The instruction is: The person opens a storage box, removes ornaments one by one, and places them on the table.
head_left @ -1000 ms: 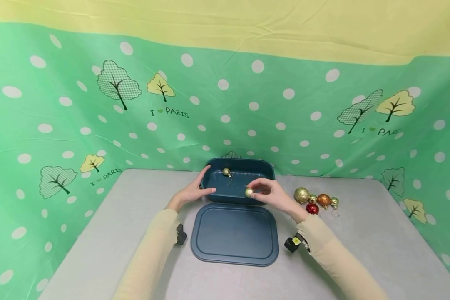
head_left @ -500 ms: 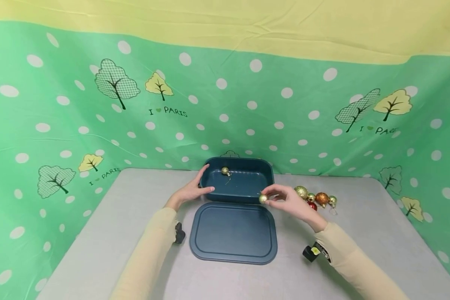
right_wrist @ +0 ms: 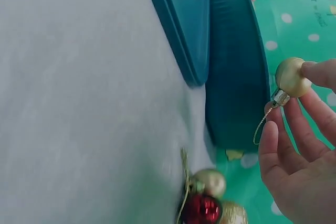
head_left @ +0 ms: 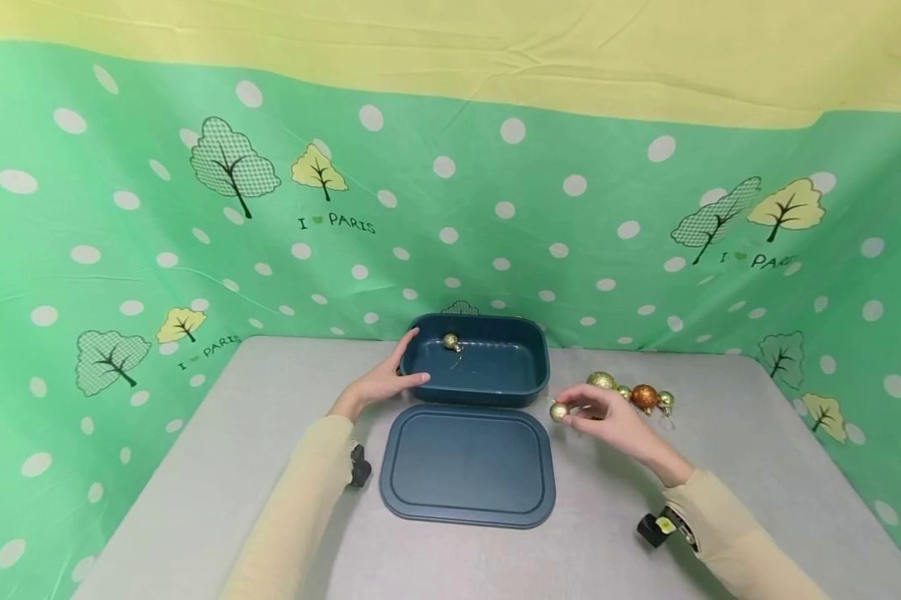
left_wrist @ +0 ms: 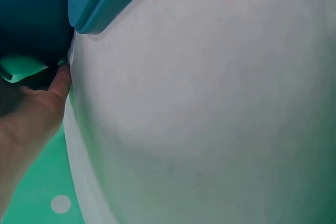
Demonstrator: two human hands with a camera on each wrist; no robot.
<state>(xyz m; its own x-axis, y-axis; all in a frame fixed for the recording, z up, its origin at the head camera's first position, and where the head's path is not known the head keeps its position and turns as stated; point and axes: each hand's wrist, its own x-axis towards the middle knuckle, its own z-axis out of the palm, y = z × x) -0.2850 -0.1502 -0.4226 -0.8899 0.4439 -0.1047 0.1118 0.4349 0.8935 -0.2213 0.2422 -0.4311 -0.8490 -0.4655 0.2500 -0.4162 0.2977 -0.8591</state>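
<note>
My right hand (head_left: 615, 421) pinches a small pale-gold Christmas ball (head_left: 558, 412) between thumb and fingertips. In the right wrist view the ball (right_wrist: 291, 77) shows its silver cap and a loose gold string hanging from it. This hand is just off the front right corner of a dark blue box (head_left: 465, 395), which stands without its lid. Inside the box, near the back left, lies another gold ball (head_left: 450, 342) with its string. My left hand (head_left: 378, 383) rests against the left end of the box, thumb along the front wall and fingers extended along the side.
The blue lid (head_left: 467, 467) lies flat on the grey table in front of the box. To the right sit a large glittery gold ball (head_left: 602, 381), an orange ball (head_left: 644, 396), smaller gold balls and a red ball (right_wrist: 202, 209). A green patterned cloth (head_left: 450, 192) hangs behind.
My right hand has moved from over the front of the box, rightward and towards me, still pinching the pale-gold ball. The left hand and box have stayed put.
</note>
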